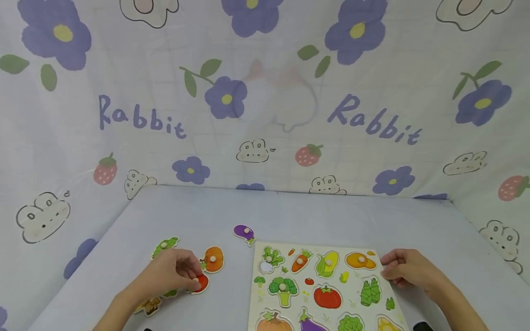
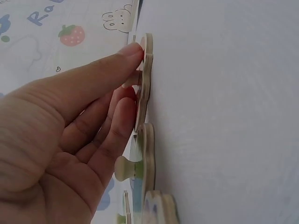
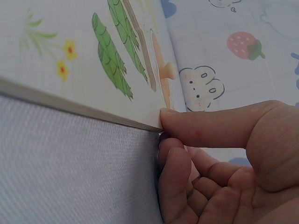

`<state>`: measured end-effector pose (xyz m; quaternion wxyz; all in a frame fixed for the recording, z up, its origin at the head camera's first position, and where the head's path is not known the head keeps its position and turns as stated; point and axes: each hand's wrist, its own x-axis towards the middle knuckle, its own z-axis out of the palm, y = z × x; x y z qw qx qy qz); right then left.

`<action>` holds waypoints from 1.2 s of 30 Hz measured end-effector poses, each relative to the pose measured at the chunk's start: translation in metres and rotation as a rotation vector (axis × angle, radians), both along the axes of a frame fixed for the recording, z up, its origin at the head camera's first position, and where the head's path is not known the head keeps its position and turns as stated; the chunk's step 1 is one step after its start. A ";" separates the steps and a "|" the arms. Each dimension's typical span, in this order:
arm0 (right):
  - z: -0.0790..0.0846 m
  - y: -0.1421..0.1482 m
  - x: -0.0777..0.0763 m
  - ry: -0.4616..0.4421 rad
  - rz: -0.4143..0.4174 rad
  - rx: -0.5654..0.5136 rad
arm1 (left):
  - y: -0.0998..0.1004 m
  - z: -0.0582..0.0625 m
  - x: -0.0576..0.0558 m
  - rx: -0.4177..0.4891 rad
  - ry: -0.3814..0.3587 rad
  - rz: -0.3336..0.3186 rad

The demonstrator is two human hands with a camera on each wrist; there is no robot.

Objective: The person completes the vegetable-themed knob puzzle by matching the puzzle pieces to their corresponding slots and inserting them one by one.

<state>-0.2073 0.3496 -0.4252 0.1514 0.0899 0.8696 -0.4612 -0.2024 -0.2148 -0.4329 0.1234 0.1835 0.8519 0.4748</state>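
My left hand (image 1: 167, 273) pinches a red knobbed puzzle piece (image 1: 202, 284), which looks like a tomato, on the left of the table. In the left wrist view its knob (image 2: 133, 78) sits between thumb and fingers, and the piece's edge is close to the tabletop. My right hand (image 1: 410, 271) grips the right edge of the wooden vegetable puzzle board (image 1: 314, 248) near its upper corner. The right wrist view shows the thumb (image 3: 205, 128) on the board's edge, with the other fingers curled below. Radish, carrot, corn, potato and broccoli pieces with knobs sit in the board.
Close to my left hand lie a pumpkin piece (image 1: 214, 259), a green leafy piece (image 1: 165, 245) and a brownish piece (image 1: 149, 306); others are partly hidden. An eggplant piece (image 1: 244, 233) lies off the board's upper left corner. A printed curtain (image 1: 265, 124) hangs behind the table.
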 end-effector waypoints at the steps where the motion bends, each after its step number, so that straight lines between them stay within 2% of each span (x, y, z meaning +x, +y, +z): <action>1: 0.000 0.000 0.000 0.000 -0.001 -0.002 | 0.000 0.000 0.000 0.001 0.001 -0.001; 8: -0.001 -0.001 -0.001 -0.001 -0.006 -0.006 | 0.000 0.000 0.001 0.005 0.018 -0.017; 13: -0.001 -0.001 0.000 0.008 -0.004 -0.006 | -0.001 -0.001 0.001 0.020 0.000 -0.009; 19: -0.001 -0.001 0.001 0.018 -0.001 0.003 | 0.002 0.005 0.002 0.057 0.010 -0.002; 26: 0.001 -0.002 0.000 0.010 0.004 0.006 | 0.018 0.013 0.004 0.130 0.020 -0.057; 32: 0.003 -0.004 0.001 0.009 0.000 0.006 | 0.034 0.013 -0.003 0.168 0.000 -0.120; 36: 0.003 -0.005 0.001 0.007 -0.003 0.004 | 0.051 0.018 -0.008 0.161 0.014 -0.181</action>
